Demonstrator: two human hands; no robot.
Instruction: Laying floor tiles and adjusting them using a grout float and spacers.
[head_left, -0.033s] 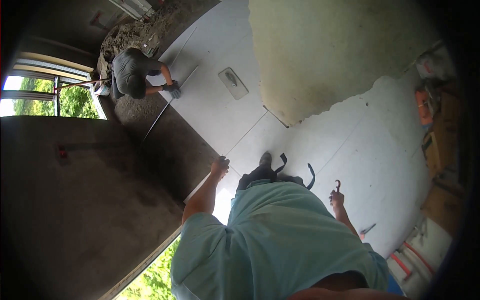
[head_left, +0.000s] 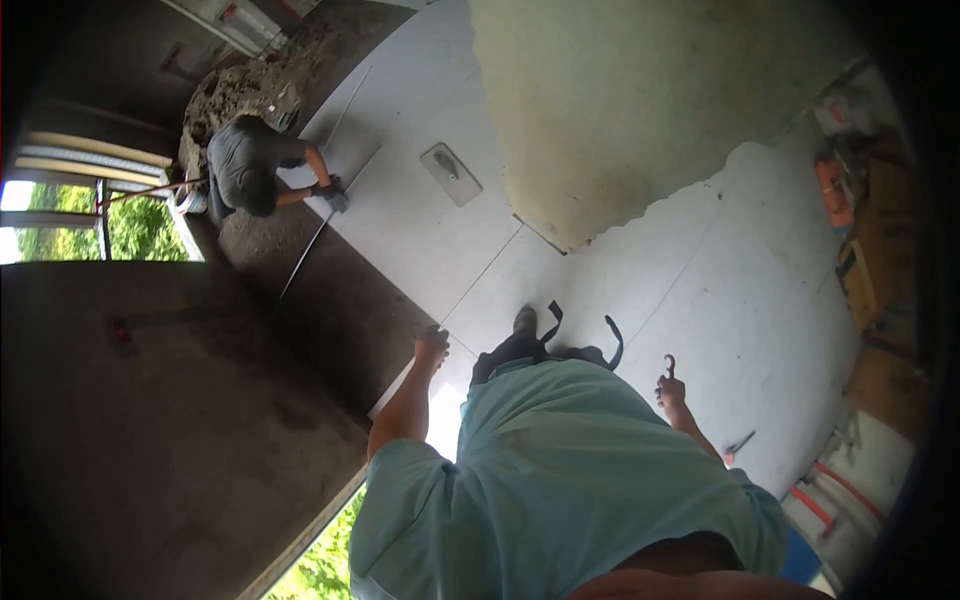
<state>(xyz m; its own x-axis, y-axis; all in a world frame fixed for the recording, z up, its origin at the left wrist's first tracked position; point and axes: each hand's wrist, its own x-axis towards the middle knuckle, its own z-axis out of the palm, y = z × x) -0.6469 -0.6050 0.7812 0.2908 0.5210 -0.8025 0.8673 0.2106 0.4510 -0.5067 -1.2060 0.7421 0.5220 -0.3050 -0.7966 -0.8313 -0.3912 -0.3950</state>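
Note:
My right hand (head_left: 671, 393) is closed around a red hook-shaped tool (head_left: 670, 364), its curved end pointing away from me. My left hand (head_left: 431, 347) is closed near the edge of the large white floor tiles (head_left: 480, 310); what its fingers hold, if anything, is too small to make out. Ahead on the tiles lies a grey rectangular float (head_left: 451, 174) with a handle on top. At the upper left a crouching co-worker (head_left: 248, 165) has both gloved hands (head_left: 330, 194) on a long thin bar (head_left: 304, 255), which crosses the tile edge.
Dark bare screed (head_left: 350, 320) borders the tiles on the left, below a dark wall (head_left: 150, 400). Loose mortar (head_left: 235, 95) is heaped behind the co-worker. A yellowish sheet (head_left: 640, 100) covers the far tiles. Cardboard (head_left: 880, 380) and a small tool (head_left: 738, 445) lie to the right.
My view has shifted slightly, so the co-worker and float appear lower and farther left. Both my hands keep the same closed shape, and the red tool is still in my right.

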